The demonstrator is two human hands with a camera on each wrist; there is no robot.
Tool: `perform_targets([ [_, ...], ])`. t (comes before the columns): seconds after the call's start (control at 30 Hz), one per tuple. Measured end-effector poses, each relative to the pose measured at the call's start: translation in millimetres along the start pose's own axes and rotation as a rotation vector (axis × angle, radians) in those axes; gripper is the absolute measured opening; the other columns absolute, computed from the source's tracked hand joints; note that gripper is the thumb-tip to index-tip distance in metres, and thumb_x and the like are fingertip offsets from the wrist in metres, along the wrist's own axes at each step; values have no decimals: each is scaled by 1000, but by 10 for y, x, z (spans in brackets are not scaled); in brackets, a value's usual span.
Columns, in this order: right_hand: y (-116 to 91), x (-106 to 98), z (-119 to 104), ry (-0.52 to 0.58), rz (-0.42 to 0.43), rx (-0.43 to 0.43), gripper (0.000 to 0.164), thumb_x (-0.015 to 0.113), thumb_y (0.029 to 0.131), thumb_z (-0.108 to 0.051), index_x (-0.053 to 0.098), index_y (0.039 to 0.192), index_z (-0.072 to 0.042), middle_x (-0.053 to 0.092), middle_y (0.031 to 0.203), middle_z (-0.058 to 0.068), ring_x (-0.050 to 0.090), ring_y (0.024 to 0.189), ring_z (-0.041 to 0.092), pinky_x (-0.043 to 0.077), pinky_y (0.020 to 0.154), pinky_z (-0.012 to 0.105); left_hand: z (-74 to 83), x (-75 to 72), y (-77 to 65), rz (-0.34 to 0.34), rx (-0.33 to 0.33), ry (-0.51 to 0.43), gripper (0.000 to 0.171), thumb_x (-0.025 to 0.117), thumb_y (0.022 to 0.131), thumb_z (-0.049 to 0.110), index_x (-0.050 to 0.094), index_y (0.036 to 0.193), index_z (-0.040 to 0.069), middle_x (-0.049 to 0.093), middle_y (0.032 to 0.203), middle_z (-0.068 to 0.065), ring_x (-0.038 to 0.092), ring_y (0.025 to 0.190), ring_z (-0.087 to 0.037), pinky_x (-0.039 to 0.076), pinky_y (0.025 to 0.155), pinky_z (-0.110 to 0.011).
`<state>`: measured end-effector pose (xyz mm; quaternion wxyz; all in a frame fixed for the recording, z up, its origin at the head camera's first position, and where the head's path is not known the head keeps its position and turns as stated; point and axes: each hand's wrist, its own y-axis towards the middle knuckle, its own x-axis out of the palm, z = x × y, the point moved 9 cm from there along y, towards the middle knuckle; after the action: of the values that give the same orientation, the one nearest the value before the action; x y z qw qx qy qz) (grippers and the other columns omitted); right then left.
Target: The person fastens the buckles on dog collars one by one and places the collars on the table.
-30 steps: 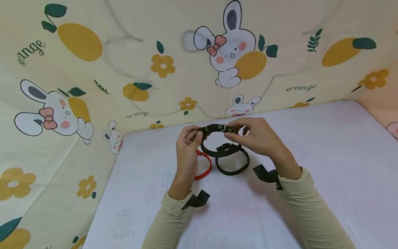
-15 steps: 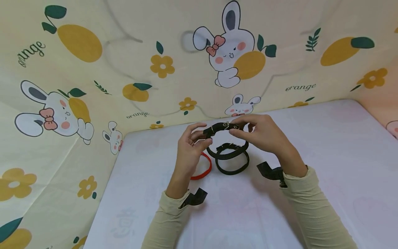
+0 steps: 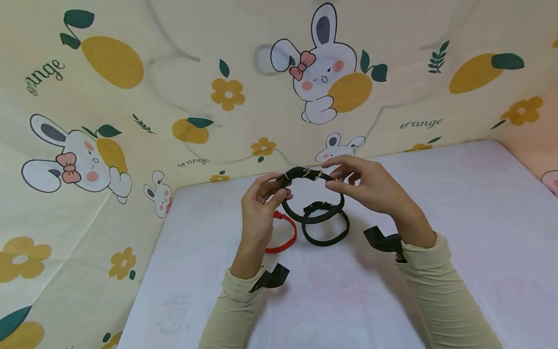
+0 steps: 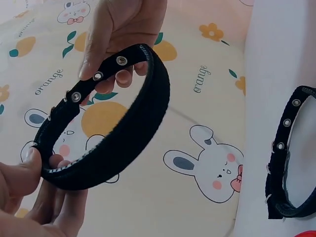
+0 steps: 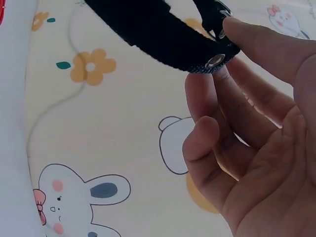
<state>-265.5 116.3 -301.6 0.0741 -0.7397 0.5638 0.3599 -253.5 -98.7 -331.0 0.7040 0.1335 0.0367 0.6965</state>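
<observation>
A black collar [image 3: 311, 219] with a metal buckle is held up in a closed loop above the table, both hands on it. My left hand [image 3: 259, 208] pinches its left side between thumb and fingers. On the other side, my right hand [image 3: 375, 189] pinches the band beside the buckle, thumb against the strap. Metal-rimmed holes line the strap of the collar [image 4: 133, 143] in the left wrist view. Below it on the table lie a second black collar [image 3: 324, 243] and a red collar [image 3: 281, 248], the red one partly hidden behind my left hand.
The white table [image 3: 331, 300] runs back to a cloth wall [image 3: 174, 58] printed with rabbits and oranges. Another such wall rises on the left. Black strips [image 3: 272, 277] stick out from both sleeve cuffs.
Both hands shift the held collar slightly right, then partway back left, and its buckle part turns a little. My right hand ends slightly higher and further right. The collars on the table stay put.
</observation>
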Motion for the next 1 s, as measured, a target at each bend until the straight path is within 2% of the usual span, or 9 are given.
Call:
perform_targets([
  [0.07, -11, 4, -10, 5, -32, -34, 45, 72, 92, -29, 58, 135, -31, 72, 106, -4, 64, 98, 8, 50, 83, 25, -6, -14, 5, 6, -7, -6, 36, 67, 90, -4, 61, 125, -1, 74, 107, -10, 72, 81, -14, 59, 87, -32],
  [0.17, -45, 37, -33, 11, -120, -101, 70, 79, 86, -26, 46, 147, -30, 66, 123, -2, 63, 106, 12, 51, 84, 27, -18, -39, 12, 24, -25, -19, 35, 67, 90, -3, 62, 124, 0, 74, 109, -13, 72, 82, -15, 59, 87, -32],
  [0.27, -81, 100, -60, 15, -223, -165, 96, 88, 76, -19, 33, 155, -29, 50, 147, 1, 59, 117, 17, 52, 86, 33, -23, -51, 16, 31, -40, -45, 33, 65, 91, -4, 62, 124, -1, 74, 109, -14, 72, 82, -16, 60, 86, -32],
  [0.33, -93, 141, -86, 4, -268, -206, 106, 90, 71, -12, 28, 157, -27, 38, 157, 3, 57, 123, 21, 52, 87, 38, -31, -53, 22, 28, -46, -60, 34, 65, 91, -5, 60, 125, -4, 74, 108, -14, 72, 82, -16, 60, 85, -32],
  [0.43, -84, 180, -105, -22, -282, -222, 108, 89, 71, -4, 28, 157, -27, 33, 161, 2, 57, 123, 21, 52, 87, 40, -33, -47, 26, 21, -47, -88, 34, 64, 92, -6, 58, 125, -5, 75, 106, -12, 72, 82, -16, 61, 84, -32],
  [0.57, -61, 167, -106, -41, -236, -206, 104, 88, 69, 1, 36, 154, -28, 41, 155, 0, 63, 114, 17, 53, 84, 39, -37, -38, 24, 18, -52, -113, 32, 64, 91, -7, 60, 123, -3, 76, 104, -9, 72, 81, -16, 61, 83, -32],
  [0.7, -49, 110, -99, -43, -176, -199, 99, 92, 65, -4, 43, 149, -25, 48, 150, -1, 65, 107, 15, 51, 82, 35, -46, -28, 24, 0, -61, -106, 32, 65, 91, -6, 61, 122, -1, 76, 107, -11, 73, 82, -16, 61, 84, -33],
  [0.83, -44, 70, -93, -41, -144, -205, 95, 93, 66, -8, 46, 147, -23, 54, 144, -2, 66, 105, 12, 49, 83, 31, -47, -11, 37, -86, -65, -60, 34, 67, 91, -2, 60, 124, 1, 73, 115, -17, 73, 88, -16, 59, 89, -34],
  [1.0, -38, 46, -73, -15, -133, -194, 92, 93, 67, -14, 46, 147, -24, 57, 142, -1, 65, 105, 12, 49, 84, 27, -11, 20, 48, -347, -44, 9, 59, 73, 86, -3, 53, 140, 7, 61, 137, -19, 67, 114, -21, 54, 99, -35],
])
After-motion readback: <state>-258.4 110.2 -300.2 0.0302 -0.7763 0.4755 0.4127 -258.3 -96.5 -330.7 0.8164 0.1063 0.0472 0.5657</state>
